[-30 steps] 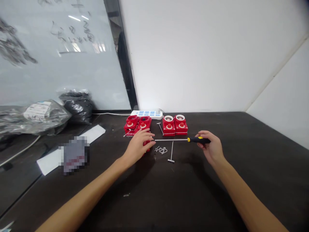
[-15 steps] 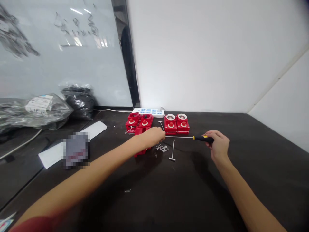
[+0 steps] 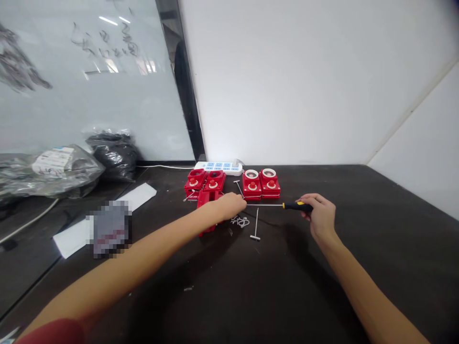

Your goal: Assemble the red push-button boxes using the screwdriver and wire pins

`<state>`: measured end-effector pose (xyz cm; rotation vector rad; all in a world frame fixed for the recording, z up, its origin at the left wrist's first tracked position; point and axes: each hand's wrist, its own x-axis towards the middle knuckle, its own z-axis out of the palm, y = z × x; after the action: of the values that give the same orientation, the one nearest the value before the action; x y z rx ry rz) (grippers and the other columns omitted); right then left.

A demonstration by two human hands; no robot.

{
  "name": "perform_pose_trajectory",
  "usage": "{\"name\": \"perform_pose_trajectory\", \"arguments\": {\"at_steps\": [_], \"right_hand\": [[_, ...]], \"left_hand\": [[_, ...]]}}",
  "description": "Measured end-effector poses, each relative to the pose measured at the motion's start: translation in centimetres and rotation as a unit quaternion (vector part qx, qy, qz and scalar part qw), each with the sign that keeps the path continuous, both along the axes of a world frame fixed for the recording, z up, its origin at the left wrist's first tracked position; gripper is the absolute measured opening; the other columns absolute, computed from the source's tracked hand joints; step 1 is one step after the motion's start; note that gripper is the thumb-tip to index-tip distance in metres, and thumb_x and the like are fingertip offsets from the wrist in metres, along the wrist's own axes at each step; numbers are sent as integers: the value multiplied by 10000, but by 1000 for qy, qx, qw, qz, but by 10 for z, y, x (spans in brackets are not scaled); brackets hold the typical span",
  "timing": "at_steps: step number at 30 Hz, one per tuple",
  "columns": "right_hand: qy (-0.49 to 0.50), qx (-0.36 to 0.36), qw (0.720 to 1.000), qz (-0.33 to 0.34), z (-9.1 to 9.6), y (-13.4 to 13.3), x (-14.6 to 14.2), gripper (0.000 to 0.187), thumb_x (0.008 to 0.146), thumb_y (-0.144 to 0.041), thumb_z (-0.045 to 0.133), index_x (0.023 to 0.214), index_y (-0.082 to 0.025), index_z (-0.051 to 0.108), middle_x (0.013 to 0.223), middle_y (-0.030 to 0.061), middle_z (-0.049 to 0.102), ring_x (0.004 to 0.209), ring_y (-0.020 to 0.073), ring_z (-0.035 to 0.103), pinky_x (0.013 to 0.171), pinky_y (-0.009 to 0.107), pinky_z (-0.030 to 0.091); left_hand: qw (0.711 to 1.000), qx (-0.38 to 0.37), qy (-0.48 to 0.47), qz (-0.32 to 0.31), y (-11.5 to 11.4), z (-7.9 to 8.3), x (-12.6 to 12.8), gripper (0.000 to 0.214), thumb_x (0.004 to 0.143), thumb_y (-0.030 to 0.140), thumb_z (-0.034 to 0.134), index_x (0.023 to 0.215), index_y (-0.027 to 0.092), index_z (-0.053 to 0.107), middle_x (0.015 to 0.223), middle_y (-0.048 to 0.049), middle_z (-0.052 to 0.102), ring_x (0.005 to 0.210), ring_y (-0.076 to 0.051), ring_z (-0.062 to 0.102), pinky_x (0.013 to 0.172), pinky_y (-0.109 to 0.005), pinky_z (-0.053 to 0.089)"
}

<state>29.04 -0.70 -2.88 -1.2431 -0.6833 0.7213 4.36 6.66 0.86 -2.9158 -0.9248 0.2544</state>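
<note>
- Red push-button boxes [image 3: 251, 187]: four stand in a row at the back, the two on the right with white rings and red buttons showing, and they appear fitted together.
- Fifth red box [image 3: 205, 198]: lies nearest the person, partly under the left hand [image 3: 229, 206], and appears less complete, though this is a judgement only.
- Left hand: fingers curled and turned away, with no clear pinch; its hold cannot be confirmed.
- Right hand [image 3: 320, 215]: fingers and thumb pinch a yellow-and-black screwdriver [image 3: 297, 206], its shaft level and pointing toward the left hand.
- Loose small metal parts [image 3: 240, 221]: remain on the dark table [image 3: 287, 296], beside a T-handle hex key [image 3: 255, 224].
- Hidden: the fifth box's top and the shaft tip are masked by the left hand.
- Unreadable: a pixelated object [image 3: 109, 229] on white paper [image 3: 139, 197].
</note>
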Motion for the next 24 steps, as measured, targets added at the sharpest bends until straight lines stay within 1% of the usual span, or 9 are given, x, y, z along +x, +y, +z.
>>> {"name": "perform_pose_trajectory", "arguments": {"at_steps": [3,6,7,9,12,14,16,19,24], "right_hand": [[9,-15,1000,16,-3,1,-1,67,576,-191,659,621,-148,636,553,20,655,338,89,458,311,198,252],[25,-29,998,55,-8,3,-2,105,570,-217,678,643,-149,647,604,31,676,360,94,480,328,207,272],[30,-34,996,73,-9,4,-2,126,566,-227,691,656,-147,654,630,36,685,379,96,494,342,211,292],[33,-44,992,112,-12,5,-1,175,561,-248,720,692,-143,669,692,46,699,426,102,525,384,222,343],[-10,-70,983,171,-16,8,6,236,573,-273,732,766,-146,687,752,48,698,496,128,570,453,252,408],[-98,-93,970,202,-19,10,12,267,581,-260,722,825,-155,700,783,48,701,566,161,609,521,287,454],[-225,-105,944,219,-22,11,17,300,583,-217,709,879,-170,712,832,51,715,695,200,652,651,328,495],[-386,-104,889,223,-27,11,18,334,607,-158,674,936,-193,713,902,50,729,882,228,666,846,363,477],[-533,-90,816,203,-34,8,9,301,695,-146,632,986,-198,690,996,66,720,957,244,636,904,407,452]], "left_hand": [[1000,4,2,17,-4,12,-8,55,721,132,744,771,152,732,777,-102,725,736,-240,695,673,-311,514],[998,26,-46,41,-15,30,-29,184,891,269,602,1010,180,711,939,-95,732,868,-235,690,764,-335,518],[994,41,-83,51,-20,34,-38,247,944,307,519,1088,189,683,1017,-89,723,938,-231,677,816,-350,512],[961,61,-252,99,-33,35,-60,271,964,338,482,1091,197,674,1070,-63,716,1001,-216,657,893,-360,497],[903,84,-386,166,-53,21,-90,275,965,364,469,1063,215,678,1097,-47,708,1042,-214,641,940,-389,490],[885,79,-420,181,-62,6,-105,293,950,393,491,1095,215,672,1166,-58,684,1117,-229,613,1001,-424,468],[891,70,-410,180,-67,-9,-114,333,944,417,497,1180,234,645,1302,-62,615,1232,-247,545,1057,-463,430],[914,72,-362,167,-70,-25,-117,388,935,441,510,1249,236,610,1427,-74,513,1348,-279,432,1102,-502,379],[936,91,-306,147,-71,-35,-116,450,919,475,528,1302,241,571,1475,-81,458,1411,-293,335,1130,-515,336]]}}
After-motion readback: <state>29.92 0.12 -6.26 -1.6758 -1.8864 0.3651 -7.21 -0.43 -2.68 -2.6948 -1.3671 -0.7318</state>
